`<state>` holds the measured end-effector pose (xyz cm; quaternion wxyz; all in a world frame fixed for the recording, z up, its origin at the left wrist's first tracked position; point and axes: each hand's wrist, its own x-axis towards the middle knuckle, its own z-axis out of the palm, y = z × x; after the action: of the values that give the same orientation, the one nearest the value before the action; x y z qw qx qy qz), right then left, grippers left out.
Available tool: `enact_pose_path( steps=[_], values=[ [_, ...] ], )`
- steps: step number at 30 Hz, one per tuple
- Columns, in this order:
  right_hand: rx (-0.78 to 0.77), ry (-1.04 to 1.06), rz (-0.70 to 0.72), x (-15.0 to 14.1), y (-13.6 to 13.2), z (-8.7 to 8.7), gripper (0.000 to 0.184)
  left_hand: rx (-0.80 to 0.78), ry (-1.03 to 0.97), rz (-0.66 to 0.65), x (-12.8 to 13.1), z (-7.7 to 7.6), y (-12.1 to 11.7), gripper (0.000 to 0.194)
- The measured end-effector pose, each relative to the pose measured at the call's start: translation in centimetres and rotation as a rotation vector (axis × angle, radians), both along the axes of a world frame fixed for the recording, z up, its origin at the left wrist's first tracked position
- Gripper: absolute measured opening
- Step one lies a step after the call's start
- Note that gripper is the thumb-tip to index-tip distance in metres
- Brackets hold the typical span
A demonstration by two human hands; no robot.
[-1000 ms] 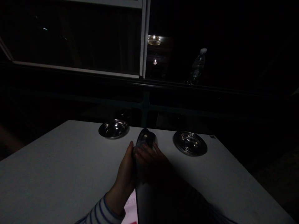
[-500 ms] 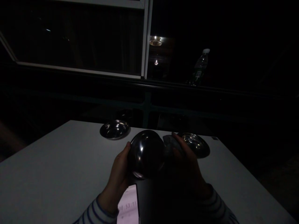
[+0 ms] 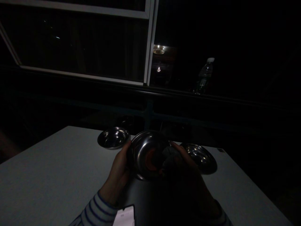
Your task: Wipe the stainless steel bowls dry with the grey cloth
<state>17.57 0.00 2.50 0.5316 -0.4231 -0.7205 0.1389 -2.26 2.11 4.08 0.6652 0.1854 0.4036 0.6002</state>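
Observation:
In front of me above the table is a shiny metal bowl, tilted, with an orange ring-shaped patch near its middle that may be a reflection. My left hand is closed on the bowl's left edge, thumb on top. A dark grey cloth is bunched in my right hand, close against the bowl's right side; deep shadow hides most of those fingers. Below the bowl, beside my left wrist, lies a phone with a lit screen, cut off by the frame's bottom edge.
On the white table stand two more metal bowls, one at the back left and another at the right. Behind the table are a window frame and a plastic bottle on a dark ledge. The surroundings are very dark.
The bowl has turned in my left hand and shows a rim and an orange patch. The cloth has moved left over the bowl's right side. The view has shifted slightly upward.

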Motion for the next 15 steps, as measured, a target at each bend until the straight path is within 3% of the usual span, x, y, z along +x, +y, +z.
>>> enact_pose_path(
  steps=[4,8,15],
  values=[
    [0.133,-0.118,-0.193,0.1,0.3,0.5,0.034,0.017,0.029,-0.017,0.4,0.1,1.4,0.02],
    [0.35,-0.322,-0.228,0.3,0.6,0.7,0.029,0.024,0.08,-0.038,0.7,0.1,2.2,0.019],
    [0.482,-0.49,-0.224,-0.2,3.7,-2.5,0.048,-0.05,0.022,-0.125,0.9,-0.2,2.5,0.021]
  ],
)
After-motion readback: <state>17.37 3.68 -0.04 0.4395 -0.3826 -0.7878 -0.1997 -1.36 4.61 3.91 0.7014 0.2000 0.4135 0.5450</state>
